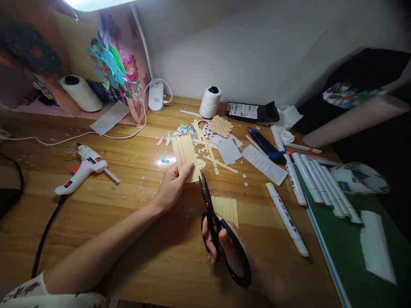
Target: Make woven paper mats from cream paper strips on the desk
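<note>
My left hand [173, 185] pinches a pale yellow piece of paper [183, 156] marked with reddish lines, thumb on top near its lower right corner. In my right hand [224, 244] is a pair of black-handled scissors [209, 205], fingers through the loops. The blades point up and away, almost together, with their tips close to the paper's lower right edge; whether they touch it I cannot tell. A second yellow lined piece [229, 207] lies on the table, partly covered by the scissors and right hand. Just beyond the held paper are scattered paper scraps [205, 143] and thin yellow strips [210, 156].
A white glue gun [84, 169] lies at the left with its cord. Thread spool [210, 102], black packet [247, 112] and blue-black utility knife [265, 144] are at the back. Several markers [321, 184] rest on a green mat [379, 239] at the right; one marker [287, 219] lies nearer.
</note>
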Tool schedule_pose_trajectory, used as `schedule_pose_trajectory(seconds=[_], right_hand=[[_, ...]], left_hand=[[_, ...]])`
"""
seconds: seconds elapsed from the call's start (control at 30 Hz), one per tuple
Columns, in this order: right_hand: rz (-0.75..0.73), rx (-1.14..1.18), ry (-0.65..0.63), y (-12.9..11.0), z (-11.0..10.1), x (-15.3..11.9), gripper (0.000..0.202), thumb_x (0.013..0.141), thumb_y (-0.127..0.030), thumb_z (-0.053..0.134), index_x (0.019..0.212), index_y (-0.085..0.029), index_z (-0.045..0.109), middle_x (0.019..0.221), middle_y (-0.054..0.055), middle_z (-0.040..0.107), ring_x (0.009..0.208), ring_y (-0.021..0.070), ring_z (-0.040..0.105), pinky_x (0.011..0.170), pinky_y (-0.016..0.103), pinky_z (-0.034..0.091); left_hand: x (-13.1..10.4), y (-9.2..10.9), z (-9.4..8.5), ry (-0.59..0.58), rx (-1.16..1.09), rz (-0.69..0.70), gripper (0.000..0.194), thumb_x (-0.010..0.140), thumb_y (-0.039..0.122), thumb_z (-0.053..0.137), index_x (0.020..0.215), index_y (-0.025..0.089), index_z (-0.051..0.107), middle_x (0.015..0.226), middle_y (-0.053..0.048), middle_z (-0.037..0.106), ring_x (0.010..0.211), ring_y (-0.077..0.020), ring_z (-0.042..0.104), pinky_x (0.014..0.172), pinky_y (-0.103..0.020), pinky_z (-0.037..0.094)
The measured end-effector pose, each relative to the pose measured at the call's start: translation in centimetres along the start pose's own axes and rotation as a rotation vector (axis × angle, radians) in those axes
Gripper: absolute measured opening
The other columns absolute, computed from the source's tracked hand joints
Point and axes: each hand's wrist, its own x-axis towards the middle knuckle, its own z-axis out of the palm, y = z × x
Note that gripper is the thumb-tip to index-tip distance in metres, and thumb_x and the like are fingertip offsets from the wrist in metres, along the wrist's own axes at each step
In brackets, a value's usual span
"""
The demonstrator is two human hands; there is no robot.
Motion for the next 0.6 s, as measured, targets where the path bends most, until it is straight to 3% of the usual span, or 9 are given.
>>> schedule_pose_trajectory(seconds=[0.17,0.6], right_hand=[[0.045,-0.021,0.007,-0.3,-0.1,-0.2,0.066,0.074,-0.080,0.030,0.089,-0.018,0.047,0.055,-0.006,0.040,0.046,0.0086,0.039,0.048,0.022,0.040],[0.072,-0.039,-0.003,-0.7,-0.2,-0.3,0.060,0.078,-0.076,0.032,0.087,-0.019,0.047,0.057,-0.006,0.039,0.048,0.0085,0.037,0.048,0.021,0.037]], left_hand=[[0.2,0.0,-0.1,0.053,-0.020,0.028,0.041,0.080,0.047,0.056,0.056,0.017,0.042,0.049,0.005,0.037,0.044,-0.0073,0.031,0.040,-0.022,0.022],[-0.8,-0.5,0.5,-0.046,0.075,0.059,0.032,0.086,0.043,0.050,0.069,0.016,0.052,0.059,0.002,0.045,0.054,-0.0107,0.039,0.048,-0.022,0.029]])
